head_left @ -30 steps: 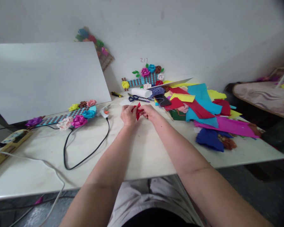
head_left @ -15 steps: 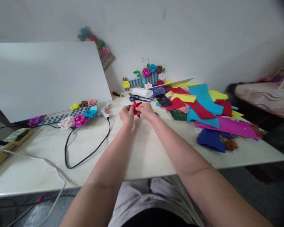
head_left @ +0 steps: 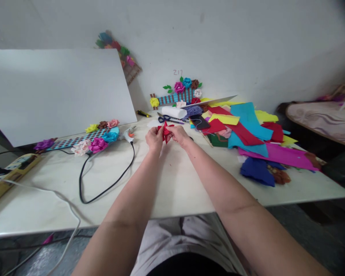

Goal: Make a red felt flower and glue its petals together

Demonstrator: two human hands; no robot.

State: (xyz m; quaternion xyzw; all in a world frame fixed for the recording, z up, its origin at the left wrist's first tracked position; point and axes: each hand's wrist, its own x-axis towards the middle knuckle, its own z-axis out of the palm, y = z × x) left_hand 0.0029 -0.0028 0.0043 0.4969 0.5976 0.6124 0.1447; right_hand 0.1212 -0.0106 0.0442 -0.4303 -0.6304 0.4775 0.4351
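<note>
Both hands pinch a red paper flower [head_left: 166, 133] with pointed petals, held just above the table [head_left: 186, 184]. My left hand [head_left: 154, 138] grips its left side between thumb and fingers. On its right side, my right hand [head_left: 178, 135] has its fingertips closed on a petal. The flower's centre is partly covered by my fingers. Just behind the hands lie blue-handled scissors [head_left: 162, 119] and a white roll [head_left: 174, 112]. A glue gun [head_left: 128, 134] with an orange part rests to the left of my left hand.
Coloured paper sheets [head_left: 250, 122] are heaped at the right. A woven strip with paper flowers [head_left: 98, 145] lies left, near a black cable [head_left: 81, 184] and a power strip [head_left: 17, 172]. A white board [head_left: 60, 88] leans behind; a flowered woven piece [head_left: 175, 99] stands against the wall.
The red flower has turned slightly between my fingers, its petals now pointing differently. Both hands stay in nearly the same place; the view has shifted slightly.
</note>
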